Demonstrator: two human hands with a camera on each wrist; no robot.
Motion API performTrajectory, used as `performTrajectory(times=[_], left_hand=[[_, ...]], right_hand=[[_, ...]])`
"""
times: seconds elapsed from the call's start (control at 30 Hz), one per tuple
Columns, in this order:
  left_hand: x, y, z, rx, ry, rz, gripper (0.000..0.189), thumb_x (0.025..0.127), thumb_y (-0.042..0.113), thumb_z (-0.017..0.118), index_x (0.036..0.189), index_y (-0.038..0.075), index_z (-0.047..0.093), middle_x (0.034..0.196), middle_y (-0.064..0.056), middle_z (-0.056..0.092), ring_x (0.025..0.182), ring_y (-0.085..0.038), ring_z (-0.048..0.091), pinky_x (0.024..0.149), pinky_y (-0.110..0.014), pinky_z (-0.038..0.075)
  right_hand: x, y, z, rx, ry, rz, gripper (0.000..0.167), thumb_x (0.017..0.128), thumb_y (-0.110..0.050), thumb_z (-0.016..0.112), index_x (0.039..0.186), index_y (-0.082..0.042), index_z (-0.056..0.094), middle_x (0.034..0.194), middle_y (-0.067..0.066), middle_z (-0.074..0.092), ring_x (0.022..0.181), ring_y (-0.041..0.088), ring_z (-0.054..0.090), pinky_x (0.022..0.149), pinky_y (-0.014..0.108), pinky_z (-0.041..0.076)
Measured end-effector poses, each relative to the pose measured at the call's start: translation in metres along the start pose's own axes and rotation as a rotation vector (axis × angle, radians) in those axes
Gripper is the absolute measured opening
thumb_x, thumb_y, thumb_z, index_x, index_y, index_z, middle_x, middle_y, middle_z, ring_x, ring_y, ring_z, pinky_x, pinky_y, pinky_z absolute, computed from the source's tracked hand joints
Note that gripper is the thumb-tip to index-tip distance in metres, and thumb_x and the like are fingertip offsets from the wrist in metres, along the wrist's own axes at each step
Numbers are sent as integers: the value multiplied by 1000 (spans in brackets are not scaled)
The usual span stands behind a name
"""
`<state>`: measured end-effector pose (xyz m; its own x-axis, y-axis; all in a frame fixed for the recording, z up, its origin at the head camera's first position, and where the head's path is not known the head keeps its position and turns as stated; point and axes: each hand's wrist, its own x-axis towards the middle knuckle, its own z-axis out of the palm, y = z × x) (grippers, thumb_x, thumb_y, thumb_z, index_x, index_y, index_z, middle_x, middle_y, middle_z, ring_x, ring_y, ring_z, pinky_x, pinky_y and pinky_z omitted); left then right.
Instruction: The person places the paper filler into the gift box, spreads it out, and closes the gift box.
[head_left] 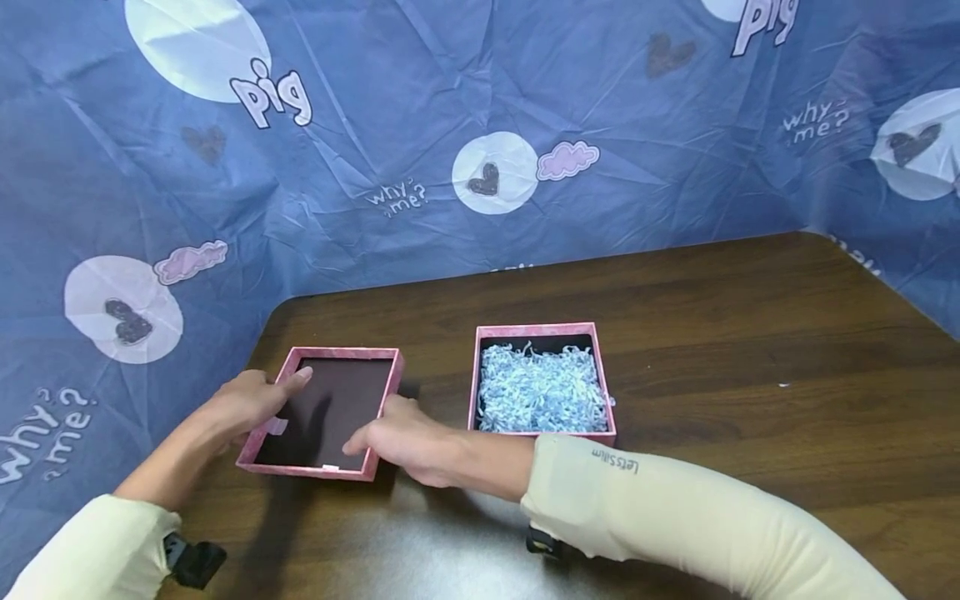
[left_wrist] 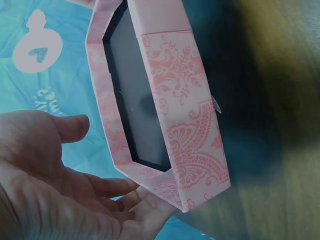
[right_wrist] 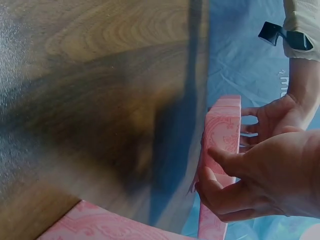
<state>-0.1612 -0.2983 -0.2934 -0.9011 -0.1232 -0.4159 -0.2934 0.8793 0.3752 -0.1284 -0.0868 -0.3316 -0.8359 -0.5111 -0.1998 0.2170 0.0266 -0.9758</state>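
Observation:
Both hands are at a shallow pink patterned box lid (head_left: 352,353) with a dark inside, on the left of the table in the head view. My left hand (head_left: 251,400) is at its left side, thumb raised over the rim. The left wrist view shows that hand's long fingers (left_wrist: 117,187) reaching under the lid's corner, thumb apart from it. At the right wall my right hand (head_left: 408,437) grips the lid near its front corner; its fingers (right_wrist: 210,187) curl round the edge in the right wrist view. A pale ribbon tab (head_left: 276,426) lies inside the left wall.
A square pink box (head_left: 536,329) filled with shredded light-blue paper (head_left: 540,387) stands right of the lid, beyond my right forearm. The brown wooden table (head_left: 712,333) meets a blue printed cloth (head_left: 405,125) at its back and left edges.

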Motion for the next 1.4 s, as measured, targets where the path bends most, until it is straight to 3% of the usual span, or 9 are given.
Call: performTrajectory(times=[0.17, 0.5, 0.67, 0.83, 1.03, 1.2, 1.4], left_hand=[[-4, 5, -7, -14, 2, 12, 91, 96, 63, 33, 128, -22, 41, 118, -37, 51, 99, -40, 59, 74, -46, 54], [-12, 16, -21, 40, 68, 90, 88, 97, 61, 30, 127, -21, 42, 124, -41, 47, 110, -51, 49, 84, -53, 47], [-16, 21, -24, 35, 70, 105, 88, 97, 61, 31, 128, -21, 41, 122, -40, 48, 107, -48, 52, 81, -50, 49], [-19, 27, -25, -5, 75, 116, 86, 97, 60, 33, 128, -20, 40, 118, -40, 52, 98, -44, 60, 74, -46, 53], [-24, 40, -31, -6, 99, 160, 85, 98, 59, 31, 129, -19, 42, 122, -38, 49, 109, -47, 51, 84, -52, 47], [-30, 56, -35, -58, 86, 193, 87, 97, 61, 31, 133, -17, 39, 126, -36, 48, 113, -45, 49, 88, -54, 44], [-36, 78, -34, -196, 40, 250, 83, 97, 59, 36, 135, -15, 37, 118, -29, 53, 102, -33, 60, 85, -45, 50]], right_hand=[[-2, -5, -3, -2, 13, -13, 33, 78, 6, 64, 111, 3, 62, 110, 10, 62, 92, 10, 54, 87, 24, 42], [-5, -24, -11, -100, 36, -62, 27, 77, 3, 67, 104, 1, 64, 102, 9, 63, 85, 9, 53, 80, 22, 44], [-7, -27, -17, -72, 17, -60, 29, 79, 4, 65, 108, 2, 63, 107, 9, 62, 90, 9, 53, 85, 23, 42], [-9, -32, -24, -22, -3, -77, 34, 80, 6, 62, 114, 2, 62, 114, 12, 62, 103, 16, 55, 93, 26, 40], [-14, -47, -36, -59, -9, -71, 34, 82, 5, 61, 115, 3, 61, 117, 14, 62, 103, 16, 55, 97, 29, 40], [-24, -64, -54, -73, -13, -4, 35, 86, -1, 60, 119, 5, 54, 122, 15, 54, 112, 19, 48, 109, 39, 31], [-40, -82, -82, -87, -26, 27, 45, 89, -6, 59, 129, 5, 41, 126, 16, 45, 124, 29, 43, 112, 47, 27]])
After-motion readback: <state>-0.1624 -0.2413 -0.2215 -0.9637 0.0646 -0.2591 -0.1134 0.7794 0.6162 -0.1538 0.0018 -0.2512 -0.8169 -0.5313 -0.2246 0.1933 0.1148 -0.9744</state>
